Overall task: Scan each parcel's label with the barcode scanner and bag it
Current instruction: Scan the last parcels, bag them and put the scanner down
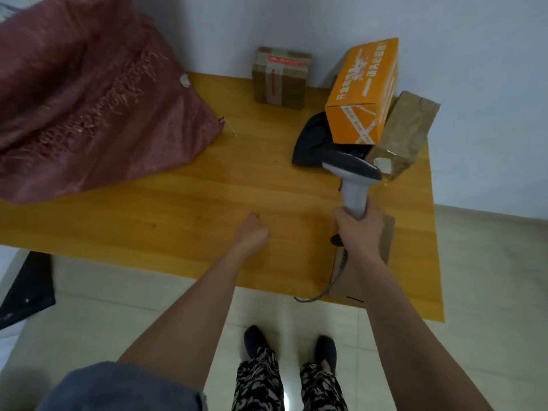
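Gripping the grey handle of the barcode scanner (353, 179): the right hand (357, 229), fingers wrapped tight, dark scanner head aimed up the table at the parcels. Grey cord hanging down from under the hand, off the table edge. Left hand (253, 232) resting on the table, fingers curled under, holding nothing.

Just past the scanner head: an orange box (363, 93) with white writing and white tape, tilted, leaning on a brown parcel (404, 132) wrapped in shiny tape. Dark soft parcel (310, 140) lying under the orange box. Small brown taped box (280, 78) standing apart, by the wall. Flat brown cardboard (387, 238) partly hidden under the right arm.

Big dark red woven sack (89, 96) slumped on the left side of the wooden table (178, 203). Yellow-brown top, smooth and shiny. White wall behind, pale floor tiles below, two dark shoes (290, 345) on the floor.
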Motion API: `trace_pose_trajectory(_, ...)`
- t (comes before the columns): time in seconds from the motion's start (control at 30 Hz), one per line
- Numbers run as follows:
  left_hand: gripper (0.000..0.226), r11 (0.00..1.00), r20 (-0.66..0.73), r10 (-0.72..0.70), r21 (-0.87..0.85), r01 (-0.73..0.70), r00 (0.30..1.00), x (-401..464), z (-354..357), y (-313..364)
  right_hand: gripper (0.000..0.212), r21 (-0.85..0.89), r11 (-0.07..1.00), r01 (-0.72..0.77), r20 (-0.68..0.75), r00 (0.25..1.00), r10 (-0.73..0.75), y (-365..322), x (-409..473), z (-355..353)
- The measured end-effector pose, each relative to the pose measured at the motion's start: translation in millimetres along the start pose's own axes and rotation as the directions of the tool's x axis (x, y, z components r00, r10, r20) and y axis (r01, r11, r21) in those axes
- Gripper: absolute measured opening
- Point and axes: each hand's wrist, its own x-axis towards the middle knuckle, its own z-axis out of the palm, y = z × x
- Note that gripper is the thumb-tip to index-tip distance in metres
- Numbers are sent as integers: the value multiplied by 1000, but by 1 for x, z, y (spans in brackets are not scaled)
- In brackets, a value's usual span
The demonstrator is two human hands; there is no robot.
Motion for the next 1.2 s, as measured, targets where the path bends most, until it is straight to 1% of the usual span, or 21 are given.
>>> trace_pose_trajectory(0.03, 58, 1000, 10, 4, -20, -4, 1000, -6, 10, 6, 21, -10, 1000, -21, -7, 1000, 21, 7, 4, -10)
trace_pose_trajectory(0.13, 52, 999, 62, 34, -38, -31, 997, -23, 41, 27, 32, -30, 991, -127, 34, 991, 128, 18, 6, -38)
trace_pose_trajectory(0.2, 46, 996, 110, 71, -61, -64, 991, -33, 60, 37, 30, 8, 981, -193, 88, 977, 192, 26, 6, -55)
trace_pose_trajectory(0.27, 41, 994, 138, 77, -86, -65, 987, -43, 79, 42, 30, 95, 955, -282, 163, 950, 265, 37, 7, -69)
trace_pose_trajectory(0.37, 42, 996, 173, 50, -77, -37, 984, -56, 102, 44, 32, 141, 920, -367, 208, 919, 334, 53, 6, -78)
trace_pose_trajectory(0.47, 51, 997, 160, 23, -80, -11, 987, -66, 117, 42, 29, 143, 906, -398, 258, 899, 354, 58, 3, -86)
trace_pose_trajectory(0.57, 64, 985, 123, -5, -168, 26, 992, -74, 119, 40, 32, 131, 924, -358, 319, 898, 303, 53, 2, -89)
trace_pose_trajectory(0.67, 88, 973, 68, -1, -232, 17, 998, -77, 107, 39, 35, 121, 942, -313, 367, 896, 250, 37, 0, -86)
trace_pose_trajectory(0.73, 99, 960, 28, 24, -278, -15, 999, -80, 96, 40, 38, 136, 953, -272, 402, 894, 198, 23, -4, -80)
trace_pose_trajectory(0.9, 102, 921, -73, 112, -367, -131, 991, -95, 55, 38, 38, 193, 965, -176, 465, 882, 67, -18, -17, -56)
trace_pose_trajectory(0.97, 107, 902, -126, 141, -392, -180, 982, -101, 32, 38, 37, 197, 975, -105, 483, 876, -3, -37, -25, -46)
trace_pose_trajectory(1.03, 115, 876, -172, 158, -430, -219, 972, -106, 5, 40, 38, 213, 977, -14, 494, 864, -95, -59, -35, -35)
trace_pose_trajectory(1.1, 128, 843, -205, 183, -470, -261, 961, -114, -24, 44, 41, 254, 966, 48, 506, 845, -175, -84, -46, -23)
trace_pose_trajectory(1.17, 140, 800, -205, 212, -525, -290, 955, -123, -52, 48, 41, 323, 945, 61, 522, 821, -231, -110, -60, -12)
trace_pose_trajectory(1.2, 141, 776, -197, 227, -555, -300, 954, -130, -67, 51, 41, 360, 932, 55, 537, 804, -255, -124, -66, -5)
